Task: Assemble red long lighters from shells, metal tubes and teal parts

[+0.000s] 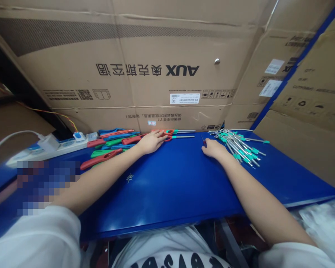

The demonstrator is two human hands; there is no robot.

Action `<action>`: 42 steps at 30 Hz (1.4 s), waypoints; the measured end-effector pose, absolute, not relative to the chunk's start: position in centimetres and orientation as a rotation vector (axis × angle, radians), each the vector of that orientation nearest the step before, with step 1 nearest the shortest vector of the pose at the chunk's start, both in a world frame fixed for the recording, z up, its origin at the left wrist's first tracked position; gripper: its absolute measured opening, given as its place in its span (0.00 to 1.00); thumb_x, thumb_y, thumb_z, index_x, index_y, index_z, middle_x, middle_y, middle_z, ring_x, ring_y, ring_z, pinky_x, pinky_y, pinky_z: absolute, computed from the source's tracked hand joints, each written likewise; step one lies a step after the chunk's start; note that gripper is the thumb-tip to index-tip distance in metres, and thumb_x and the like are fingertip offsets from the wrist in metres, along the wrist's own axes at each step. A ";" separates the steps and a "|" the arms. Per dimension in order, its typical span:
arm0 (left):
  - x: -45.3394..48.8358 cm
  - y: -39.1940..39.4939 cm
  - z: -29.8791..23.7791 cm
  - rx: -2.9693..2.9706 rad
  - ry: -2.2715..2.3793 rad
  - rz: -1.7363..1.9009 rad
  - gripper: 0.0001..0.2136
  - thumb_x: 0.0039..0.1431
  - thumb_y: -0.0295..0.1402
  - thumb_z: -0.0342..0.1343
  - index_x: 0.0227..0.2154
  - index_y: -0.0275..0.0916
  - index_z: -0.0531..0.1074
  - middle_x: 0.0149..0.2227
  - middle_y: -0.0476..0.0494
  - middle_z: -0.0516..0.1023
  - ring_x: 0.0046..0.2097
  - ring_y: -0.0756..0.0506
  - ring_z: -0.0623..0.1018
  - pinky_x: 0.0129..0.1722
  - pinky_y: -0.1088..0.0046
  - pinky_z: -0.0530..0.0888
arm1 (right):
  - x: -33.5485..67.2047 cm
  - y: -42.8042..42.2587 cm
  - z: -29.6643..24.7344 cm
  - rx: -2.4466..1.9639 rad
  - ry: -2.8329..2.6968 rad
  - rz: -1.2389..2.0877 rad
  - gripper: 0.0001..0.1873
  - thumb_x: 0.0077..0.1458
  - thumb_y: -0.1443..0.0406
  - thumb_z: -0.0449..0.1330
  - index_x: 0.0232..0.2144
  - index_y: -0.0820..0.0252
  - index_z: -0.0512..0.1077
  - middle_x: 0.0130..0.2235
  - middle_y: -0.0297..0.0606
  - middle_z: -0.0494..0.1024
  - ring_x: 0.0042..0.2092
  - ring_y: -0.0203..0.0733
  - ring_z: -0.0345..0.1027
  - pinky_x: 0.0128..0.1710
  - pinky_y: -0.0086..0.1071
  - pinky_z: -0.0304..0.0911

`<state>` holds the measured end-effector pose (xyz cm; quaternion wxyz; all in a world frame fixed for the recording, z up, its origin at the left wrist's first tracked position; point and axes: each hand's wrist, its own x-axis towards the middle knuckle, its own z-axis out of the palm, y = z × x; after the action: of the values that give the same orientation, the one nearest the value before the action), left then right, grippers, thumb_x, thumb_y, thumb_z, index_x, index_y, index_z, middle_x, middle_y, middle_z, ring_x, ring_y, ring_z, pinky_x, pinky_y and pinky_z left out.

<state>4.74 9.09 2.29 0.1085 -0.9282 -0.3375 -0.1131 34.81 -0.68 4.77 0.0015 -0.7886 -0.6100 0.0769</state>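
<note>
I took the rod pile (241, 147) as landmark | my left hand (152, 142), well left of it, lay over a red handle (132, 139); whether the fingers gripped, I could not tell | my right hand (212, 147), just left of it, was curled, pinching a thin dark item (203, 140) | more coloured handles (100, 160) lay farthest left of it

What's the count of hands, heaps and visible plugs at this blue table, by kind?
Hands: 2, left hand and right hand
Heap of coloured handles: 1
Heap of metal rods: 1
Plugs at the white power strip: 2
Total: 6
</note>
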 end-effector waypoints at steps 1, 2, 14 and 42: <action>4.8 9.0 2.3 -2.717 -1.006 -0.334 0.21 0.72 0.36 0.42 0.63 0.43 0.69 0.68 0.39 0.65 0.68 0.38 0.64 0.65 0.56 0.66 | 34.8 -0.7 4.8 -2.477 -1.913 0.243 0.19 0.64 0.62 0.51 0.53 0.66 0.69 0.55 0.58 0.75 0.55 0.59 0.72 0.46 0.42 0.68; 4.9 8.9 2.2 -2.704 -1.018 -0.334 0.21 0.72 0.37 0.42 0.63 0.44 0.69 0.68 0.39 0.64 0.68 0.38 0.65 0.64 0.56 0.67 | 34.8 -0.7 4.8 -2.478 -1.912 0.244 0.19 0.64 0.62 0.51 0.53 0.65 0.68 0.55 0.58 0.75 0.55 0.59 0.72 0.46 0.42 0.68; 5.7 9.5 1.4 -2.593 -1.084 -0.357 0.18 0.72 0.37 0.46 0.58 0.46 0.75 0.68 0.37 0.64 0.65 0.36 0.69 0.63 0.54 0.66 | 34.4 -1.0 5.2 -2.499 -1.905 0.260 0.20 0.65 0.61 0.50 0.55 0.65 0.68 0.56 0.56 0.74 0.56 0.59 0.71 0.48 0.43 0.68; -1.7 7.9 7.0 -2.302 -1.777 -0.056 0.20 0.57 0.42 0.57 0.49 0.40 0.77 0.47 0.35 0.82 0.50 0.34 0.80 0.43 0.65 0.75 | 36.0 -0.3 4.9 -2.466 -1.840 0.275 0.22 0.60 0.62 0.57 0.55 0.64 0.69 0.55 0.55 0.76 0.56 0.57 0.72 0.50 0.40 0.67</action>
<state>-1.72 7.91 6.96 0.1163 -0.7860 -0.6069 -0.0192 35.97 -0.33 4.95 0.0264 -0.7980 -0.5955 0.0891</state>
